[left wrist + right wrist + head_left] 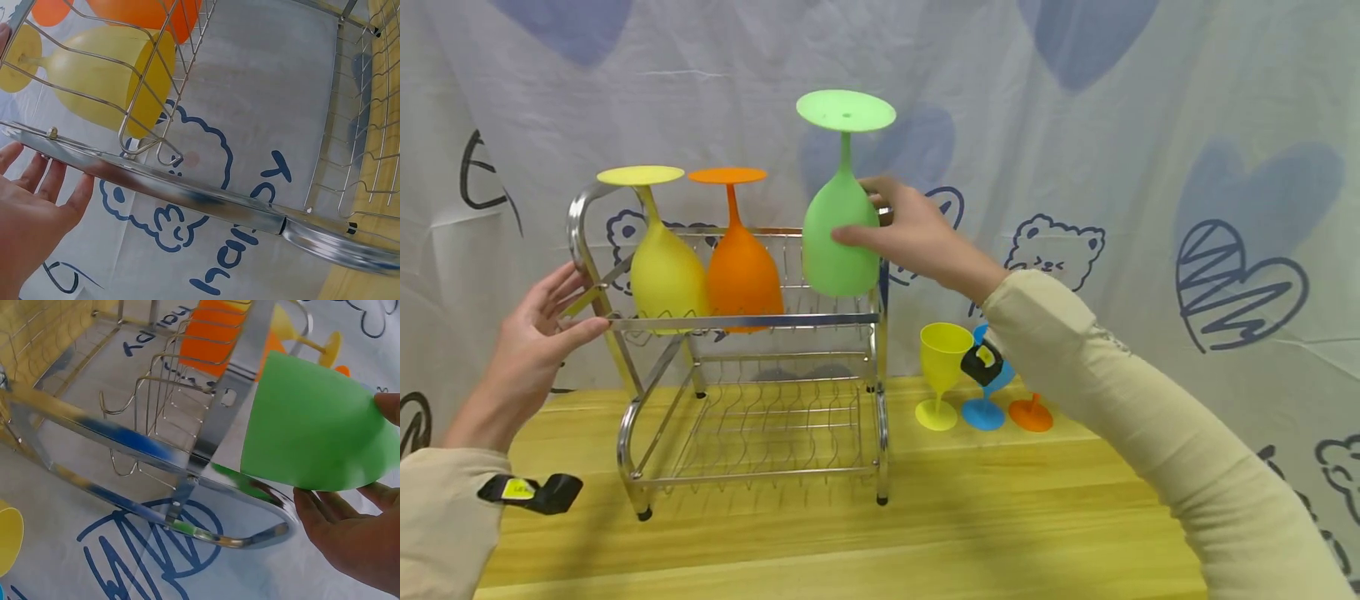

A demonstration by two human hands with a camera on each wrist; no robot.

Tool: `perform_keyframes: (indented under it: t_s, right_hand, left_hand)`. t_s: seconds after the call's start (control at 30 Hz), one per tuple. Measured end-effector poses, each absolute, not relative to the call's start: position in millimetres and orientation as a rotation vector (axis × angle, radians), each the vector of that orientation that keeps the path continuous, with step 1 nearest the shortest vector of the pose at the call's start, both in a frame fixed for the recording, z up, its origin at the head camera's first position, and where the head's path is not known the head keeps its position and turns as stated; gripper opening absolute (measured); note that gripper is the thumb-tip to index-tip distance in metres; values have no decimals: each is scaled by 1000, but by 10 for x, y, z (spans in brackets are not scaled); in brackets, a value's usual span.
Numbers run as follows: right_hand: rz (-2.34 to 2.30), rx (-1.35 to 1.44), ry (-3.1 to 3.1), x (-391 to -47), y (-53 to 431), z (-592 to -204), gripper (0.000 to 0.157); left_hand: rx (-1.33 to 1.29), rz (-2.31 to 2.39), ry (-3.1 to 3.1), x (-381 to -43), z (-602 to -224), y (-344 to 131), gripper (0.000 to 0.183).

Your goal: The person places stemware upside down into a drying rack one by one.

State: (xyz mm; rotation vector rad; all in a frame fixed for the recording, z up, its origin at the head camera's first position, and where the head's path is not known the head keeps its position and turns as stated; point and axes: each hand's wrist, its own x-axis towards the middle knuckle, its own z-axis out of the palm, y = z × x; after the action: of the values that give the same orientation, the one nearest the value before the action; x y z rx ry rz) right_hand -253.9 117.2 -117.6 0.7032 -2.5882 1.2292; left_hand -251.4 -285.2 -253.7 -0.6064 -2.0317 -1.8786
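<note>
In the head view my right hand holds an upside-down green goblet by its bowl, thumb in front and fingers behind. The goblet's foot points up, and its rim is just above the front rail at the right end of the upper tier. Upside down to its left in that tier sit an orange goblet and a yellow goblet, which leans a little. My left hand touches the left side of the metal dish rack. Its fingertips lie against the side tube in the left wrist view.
The lower tier of the rack holds no goblets. Right of the rack, a yellow goblet, a blue one and an orange one stand upright on the wooden table, partly behind my right sleeve. A patterned curtain hangs behind.
</note>
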Motion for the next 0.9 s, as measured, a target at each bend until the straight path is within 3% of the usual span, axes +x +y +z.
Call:
perform_keyframes:
  t_s: [0.7, 0.9]
  right_hand:
    - [903, 663, -2784, -2727, 838, -1380, 70]
    - [921, 576, -2829, -2734, 723, -1466, 52]
  left_hand:
    - [-658, -1914, -1985, -2531, -2545, -2854, 73]
    - [-635, -1908, -1996, -2524, -2544, -2845, 73]
